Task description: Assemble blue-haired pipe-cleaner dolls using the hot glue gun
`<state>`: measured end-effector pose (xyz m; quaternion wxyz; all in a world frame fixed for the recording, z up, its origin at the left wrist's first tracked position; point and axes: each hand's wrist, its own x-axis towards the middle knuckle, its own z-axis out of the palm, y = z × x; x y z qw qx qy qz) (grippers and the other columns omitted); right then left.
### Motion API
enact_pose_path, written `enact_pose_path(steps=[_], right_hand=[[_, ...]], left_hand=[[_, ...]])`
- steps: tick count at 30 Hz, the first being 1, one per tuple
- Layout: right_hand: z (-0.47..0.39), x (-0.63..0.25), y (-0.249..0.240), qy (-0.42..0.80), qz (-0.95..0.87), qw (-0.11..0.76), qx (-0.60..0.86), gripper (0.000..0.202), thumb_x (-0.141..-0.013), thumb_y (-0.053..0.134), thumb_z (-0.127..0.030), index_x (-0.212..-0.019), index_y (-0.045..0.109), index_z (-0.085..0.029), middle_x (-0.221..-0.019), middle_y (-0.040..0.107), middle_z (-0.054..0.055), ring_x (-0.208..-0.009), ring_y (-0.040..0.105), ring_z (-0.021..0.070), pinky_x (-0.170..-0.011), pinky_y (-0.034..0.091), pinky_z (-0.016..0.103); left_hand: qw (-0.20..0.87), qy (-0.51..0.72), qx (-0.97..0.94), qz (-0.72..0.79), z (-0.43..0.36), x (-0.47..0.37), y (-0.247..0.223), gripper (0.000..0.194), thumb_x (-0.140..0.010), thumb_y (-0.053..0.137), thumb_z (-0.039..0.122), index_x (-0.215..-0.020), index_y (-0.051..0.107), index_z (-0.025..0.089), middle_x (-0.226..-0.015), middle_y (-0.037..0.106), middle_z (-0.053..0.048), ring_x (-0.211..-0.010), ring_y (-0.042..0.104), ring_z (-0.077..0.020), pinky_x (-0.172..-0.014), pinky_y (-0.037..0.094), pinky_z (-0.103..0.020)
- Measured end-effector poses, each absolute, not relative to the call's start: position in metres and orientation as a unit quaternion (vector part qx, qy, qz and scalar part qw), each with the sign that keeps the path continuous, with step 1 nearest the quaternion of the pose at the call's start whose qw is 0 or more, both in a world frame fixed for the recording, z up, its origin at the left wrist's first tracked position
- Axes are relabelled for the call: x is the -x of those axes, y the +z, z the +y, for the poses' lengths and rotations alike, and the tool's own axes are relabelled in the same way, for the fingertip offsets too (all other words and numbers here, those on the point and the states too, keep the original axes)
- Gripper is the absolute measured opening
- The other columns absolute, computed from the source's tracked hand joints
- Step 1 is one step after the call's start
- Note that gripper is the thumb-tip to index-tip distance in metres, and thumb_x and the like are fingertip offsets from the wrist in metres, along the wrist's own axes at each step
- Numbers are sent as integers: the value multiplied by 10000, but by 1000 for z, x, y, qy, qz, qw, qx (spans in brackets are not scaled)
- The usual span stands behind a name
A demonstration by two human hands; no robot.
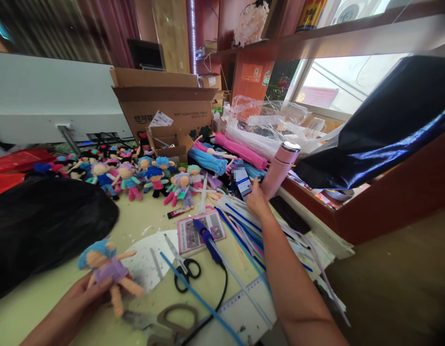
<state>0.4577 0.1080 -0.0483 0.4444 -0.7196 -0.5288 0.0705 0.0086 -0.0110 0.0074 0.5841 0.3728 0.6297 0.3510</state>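
While the left hand holds a fuzzy, blue-haired doll, left of the glue gun and nearer, I see its purple dress and limbs already on. Right of the glue gun, loose slim stems lie unworked. Beyond it, the right hand is at a flat phone, grip unclear; leftward, woolly dolls look finished.

The left hand and right hand I see are bare. So are the left forearm and right forearm, the latter widening from its slim wrist.
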Motion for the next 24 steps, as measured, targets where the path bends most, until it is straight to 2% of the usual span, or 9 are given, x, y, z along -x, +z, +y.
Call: enact_pose_path(steps=[5, 10, 14, 18, 21, 24], right_hand=[[103, -450, -40, 78, -529, 429, 728, 855, -651, 505, -46, -1464, 239, -58, -1285, 587, 178, -1228, 515, 294, -1056, 390, 407], [96, -447, -23, 87, -514, 405, 751, 852, -677, 460, -42, -1482, 179, -52, -1347, 542, 174, -1275, 475, 277, -1069, 365, 410], [89, -451, -6, 104, -493, 386, 773, 816, -712, 426, -53, -1482, 160, 4, -1342, 533, 225, -1242, 510, 295, -1049, 382, 412], [81, -452, 5, 101, -486, 385, 778, 784, -729, 410, -57, -1482, 194, -29, -1328, 554, 207, -1212, 538, 294, -1034, 390, 420], [77, -451, 10, 79, -487, 386, 780, 724, -759, 423, -85, -1466, 266, -86, -1292, 595, 158, -1178, 561, 288, -1017, 400, 426], [75, -451, 11, 73, -486, 369, 789, 692, -791, 494, -168, -1449, 293, -98, -1269, 612, 138, -1126, 589, 283, -983, 422, 410]], left_hand=[[599, 337, -386, 616, -11, -7, 6, 950, -497, 780, 591, -1285, 523, 127, -728, 743, -79, -722, 676, -272, -740, 547, -309], [597, 343, -396, 607, -10, -5, 3, 873, -485, 771, 596, -1252, 568, 231, -717, 741, -26, -646, 654, -277, -776, 546, -396], [587, 329, -407, 618, -11, -7, 4, 843, -517, 727, 633, -1253, 581, 251, -722, 741, -24, -605, 632, -276, -793, 539, -420], [581, 331, -402, 625, -12, -9, 6, 853, -515, 711, 653, -1278, 579, 295, -700, 737, 0, -522, 600, -256, -829, 529, -430], [585, 333, -400, 621, -11, -8, 4, 840, -507, 714, 649, -1273, 587, 329, -712, 741, 3, -571, 626, -276, -822, 527, -437], [588, 331, -399, 621, -10, -6, 1, 832, -519, 703, 659, -1284, 572, 358, -714, 742, 10, -708, 665, -304, -877, 504, -431]])
